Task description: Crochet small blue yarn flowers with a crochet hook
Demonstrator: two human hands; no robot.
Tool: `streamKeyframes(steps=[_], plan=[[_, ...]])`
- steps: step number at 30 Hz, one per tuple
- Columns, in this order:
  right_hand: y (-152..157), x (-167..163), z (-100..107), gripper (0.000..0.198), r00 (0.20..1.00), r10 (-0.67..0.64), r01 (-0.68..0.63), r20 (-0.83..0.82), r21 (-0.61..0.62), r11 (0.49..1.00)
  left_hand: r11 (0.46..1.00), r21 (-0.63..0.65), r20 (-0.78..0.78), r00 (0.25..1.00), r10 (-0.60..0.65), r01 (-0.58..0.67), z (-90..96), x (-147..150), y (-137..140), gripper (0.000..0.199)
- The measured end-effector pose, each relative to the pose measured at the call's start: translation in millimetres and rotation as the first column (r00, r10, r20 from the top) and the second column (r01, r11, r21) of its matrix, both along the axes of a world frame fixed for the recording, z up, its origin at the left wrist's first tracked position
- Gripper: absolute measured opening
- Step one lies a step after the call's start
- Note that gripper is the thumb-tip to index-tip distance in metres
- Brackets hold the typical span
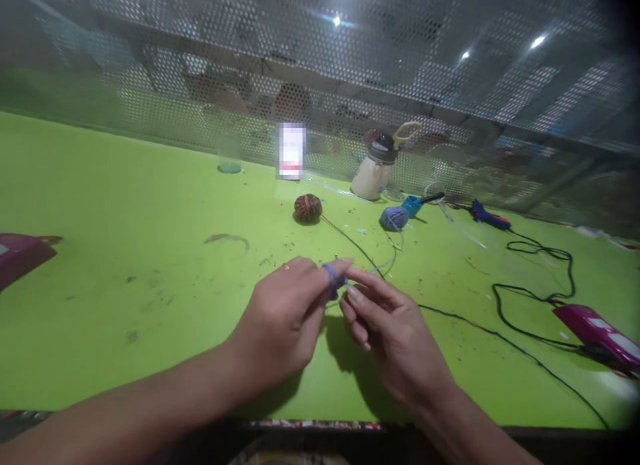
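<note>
My left hand (pixel 287 311) is closed around a small piece of blue-violet yarn work (pixel 334 281), which loops about its index finger. Close against it, my right hand (pixel 387 325) pinches thumb and index finger together at the edge of the yarn; the exact spot held is partly hidden. A thin pointed tip shows just above the left index finger, too small to name. From the blue-grey yarn ball (pixel 394 218), a pale strand curves toward my hands. Behind them lies a multicoloured dark yarn ball (pixel 307 209), its dark strand trailing toward the right hand.
On the green table (pixel 125 218) stand a phone with a lit screen (pixel 291 151), a white bottle (pixel 373 175), a clear cup (pixel 230 163) and a blue pot (pixel 413 206). A glue gun (pixel 490 216), black cord (pixel 530 338) and magenta devices (pixel 600 331), (pixel 25 255) lie around. Perforated panel behind.
</note>
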State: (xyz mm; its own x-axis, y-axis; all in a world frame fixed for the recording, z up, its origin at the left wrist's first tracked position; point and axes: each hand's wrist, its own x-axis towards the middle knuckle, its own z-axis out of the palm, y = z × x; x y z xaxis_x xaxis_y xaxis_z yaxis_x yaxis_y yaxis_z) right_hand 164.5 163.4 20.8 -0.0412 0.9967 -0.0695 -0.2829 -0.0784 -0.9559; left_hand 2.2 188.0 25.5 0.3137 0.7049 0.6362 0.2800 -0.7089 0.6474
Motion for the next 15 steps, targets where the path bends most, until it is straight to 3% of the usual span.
streamKeyframes(steps=[1,2,3,5,6,7,8,9,12,14,15], plan=[[-2,-1,-1,0.025,0.999,-0.009,0.009,-0.031,0.009,1.0,0.985,-0.166,0.092,0.995,-0.03,0.045,2.4,0,1,0.042],[-3,-2,0,0.024,0.999,-0.012,0.013,-0.038,0.018,1.0,0.925,-0.363,0.183,0.982,-0.046,0.111,5.3,-1,3,0.045],[-4,-1,0,0.022,1.0,-0.009,0.01,-0.022,0.028,1.0,0.829,-0.525,0.263,0.963,-0.057,0.192,8.1,-3,5,0.051],[-3,3,3,0.02,0.998,0.015,-0.018,0.067,0.036,0.999,0.666,-0.675,0.354,0.931,-0.086,0.318,12.6,-6,11,0.061],[-2,6,5,0.02,0.991,0.04,-0.044,0.126,0.032,0.999,0.618,-0.7,0.366,0.923,-0.12,0.358,13.7,-8,14,0.064],[-1,9,8,0.02,0.981,0.065,-0.07,0.183,0.019,0.997,0.604,-0.705,0.351,0.923,-0.158,0.371,13.8,-9,15,0.065],[0,12,9,0.02,0.969,0.083,-0.086,0.231,0.003,0.996,0.62,-0.696,0.306,0.931,-0.199,0.361,12.9,-10,16,0.064],[1,14,10,0.02,0.959,0.095,-0.094,0.266,-0.017,0.995,0.67,-0.663,0.235,0.943,-0.237,0.334,11.3,-10,15,0.06],[2,14,8,0.016,0.959,0.067,-0.06,0.276,-0.034,0.998,0.915,-0.356,-0.05,0.974,-0.223,0.191,4.6,-7,8,0.05],[-1,8,3,0.016,0.98,0.002,-0.003,0.201,0.006,1.0,0.977,-0.171,-0.083,0.986,-0.141,0.126,1.9,-3,3,0.048],[-3,4,0,0.018,0.989,-0.036,0.033,0.144,0.028,0.999,0.979,-0.176,-0.028,0.994,-0.107,0.101,1.7,-1,2,0.047]])
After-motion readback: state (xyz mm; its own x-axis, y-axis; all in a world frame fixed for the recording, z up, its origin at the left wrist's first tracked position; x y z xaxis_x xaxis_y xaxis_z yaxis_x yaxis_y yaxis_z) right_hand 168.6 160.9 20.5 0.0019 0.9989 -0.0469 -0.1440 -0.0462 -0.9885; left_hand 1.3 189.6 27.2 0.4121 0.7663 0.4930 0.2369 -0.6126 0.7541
